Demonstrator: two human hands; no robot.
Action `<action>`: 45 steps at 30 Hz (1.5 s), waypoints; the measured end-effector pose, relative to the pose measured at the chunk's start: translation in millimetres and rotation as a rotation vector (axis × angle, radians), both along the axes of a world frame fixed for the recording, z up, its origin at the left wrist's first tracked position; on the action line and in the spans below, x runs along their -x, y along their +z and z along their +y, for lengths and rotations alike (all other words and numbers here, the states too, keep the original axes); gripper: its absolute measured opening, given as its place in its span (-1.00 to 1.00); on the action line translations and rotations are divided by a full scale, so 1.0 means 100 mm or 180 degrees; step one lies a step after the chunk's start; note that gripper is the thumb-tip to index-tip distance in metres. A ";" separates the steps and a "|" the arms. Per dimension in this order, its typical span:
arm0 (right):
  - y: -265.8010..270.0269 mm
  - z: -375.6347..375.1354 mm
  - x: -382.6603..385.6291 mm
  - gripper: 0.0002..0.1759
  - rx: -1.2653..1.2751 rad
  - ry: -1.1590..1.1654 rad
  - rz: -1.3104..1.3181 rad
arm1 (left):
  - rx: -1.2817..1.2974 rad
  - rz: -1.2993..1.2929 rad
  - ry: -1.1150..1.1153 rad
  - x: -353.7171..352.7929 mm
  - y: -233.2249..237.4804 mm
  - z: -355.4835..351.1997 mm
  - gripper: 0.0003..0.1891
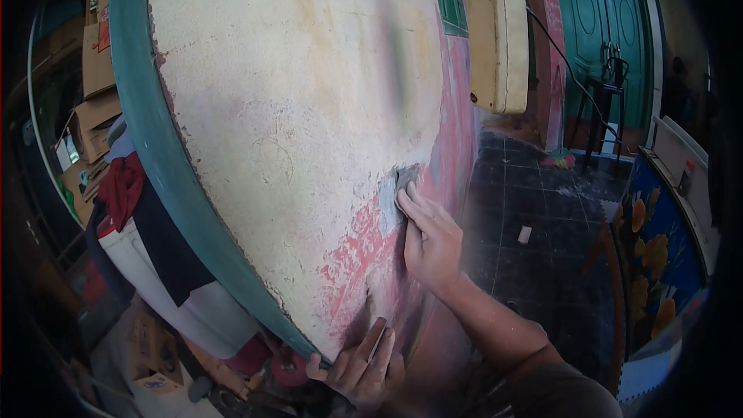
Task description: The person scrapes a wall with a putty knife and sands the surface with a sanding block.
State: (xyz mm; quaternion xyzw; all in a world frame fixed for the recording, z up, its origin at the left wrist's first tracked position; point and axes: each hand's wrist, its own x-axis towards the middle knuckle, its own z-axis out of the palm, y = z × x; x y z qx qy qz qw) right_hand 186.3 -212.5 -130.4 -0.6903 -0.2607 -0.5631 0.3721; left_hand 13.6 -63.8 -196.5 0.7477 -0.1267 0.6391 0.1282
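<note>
My right hand presses a small dark grey piece of sandpaper against the wall, fingers flat over it. Around it the wall shows a pale grey patch and peeling paint with pink underneath. Lower down, my left hand is close to the wall's bottom edge, its fingers curled around a thin flat piece with a pale edge; I cannot tell what kind of tool it is. A green trim borders the wall on the left.
A cream-coloured box juts out at upper right. Beyond lie a dark tiled floor with a small pale block, a dark stool and green doors. At right stands a flowered blue panel. Clothes and cardboard boxes are left.
</note>
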 end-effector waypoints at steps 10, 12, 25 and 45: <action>-0.01 0.06 -0.02 -0.34 -0.0233 -0.0197 0.0547 | -0.0212 0.0400 0.0153 0.08 -0.09 0.07 -0.68; 0.02 0.07 0.06 -0.32 0.0044 -0.0256 0.0097 | -0.0238 0.0367 0.0128 0.06 -0.12 0.08 -0.65; -0.68 -0.08 -0.03 -0.34 0.0042 -0.0382 0.0464 | -0.0248 0.0188 0.0197 0.02 -0.09 0.06 -0.62; -0.23 -0.03 0.16 -0.47 -0.0087 -0.0134 0.0490 | 0.0777 0.0782 -0.0084 0.15 0.05 -0.18 -0.65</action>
